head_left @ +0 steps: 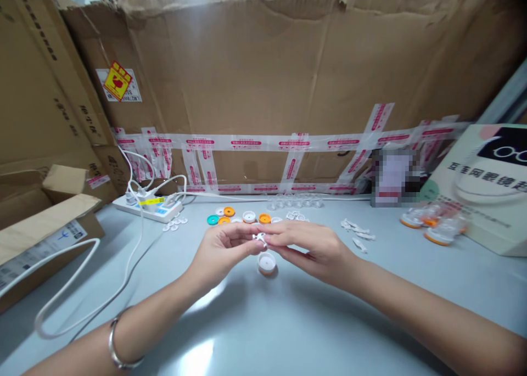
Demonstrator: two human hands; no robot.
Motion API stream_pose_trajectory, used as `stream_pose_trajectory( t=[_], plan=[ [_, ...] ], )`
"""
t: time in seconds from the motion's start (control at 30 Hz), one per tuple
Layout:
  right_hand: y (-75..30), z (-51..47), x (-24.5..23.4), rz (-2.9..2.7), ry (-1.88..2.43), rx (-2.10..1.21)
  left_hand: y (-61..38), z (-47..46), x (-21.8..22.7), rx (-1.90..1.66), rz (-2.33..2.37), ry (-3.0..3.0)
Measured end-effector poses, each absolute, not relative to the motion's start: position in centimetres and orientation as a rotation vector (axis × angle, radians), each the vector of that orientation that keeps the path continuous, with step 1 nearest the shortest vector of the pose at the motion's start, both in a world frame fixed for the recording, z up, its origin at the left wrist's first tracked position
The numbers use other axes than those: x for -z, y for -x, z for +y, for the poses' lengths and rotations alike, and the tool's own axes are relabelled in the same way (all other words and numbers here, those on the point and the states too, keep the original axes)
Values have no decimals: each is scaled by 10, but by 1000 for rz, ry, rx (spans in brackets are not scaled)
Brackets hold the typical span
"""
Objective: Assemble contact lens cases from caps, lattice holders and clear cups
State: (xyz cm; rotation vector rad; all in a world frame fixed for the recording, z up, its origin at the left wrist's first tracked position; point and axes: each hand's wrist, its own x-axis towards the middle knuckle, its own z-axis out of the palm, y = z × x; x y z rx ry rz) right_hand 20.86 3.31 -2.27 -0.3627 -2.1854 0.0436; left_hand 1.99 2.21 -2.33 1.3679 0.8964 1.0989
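My left hand (222,250) and my right hand (313,247) meet at the middle of the grey table, fingertips pinched together on one small white plastic piece (259,237). Just below them a small round white cap (267,263) with an orange base lies on the table. Behind the hands sits a row of small round caps: a teal one (213,219), orange ones (229,212) and white ones (249,217). Several small white plastic pieces (357,230) lie to the right of the hands.
A white power strip (148,207) with white cables lies at back left, beside an open cardboard box (41,228). Taped cardboard walls stand behind. A printed box (486,189) and several clear orange-based containers (436,222) sit at right. Clear cups (294,202) line the back.
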Motion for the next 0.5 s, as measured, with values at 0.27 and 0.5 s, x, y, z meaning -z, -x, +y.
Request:
stream_pose_trajectory(
  t=[0.27,0.5],
  plan=[
    [-202,21,15,-2109,595,-266,-23,20,23,-1129,959,-1343],
    [-204,18,9,-2146,764,-443,-25,18,23,-1094,929,-1388]
  ],
)
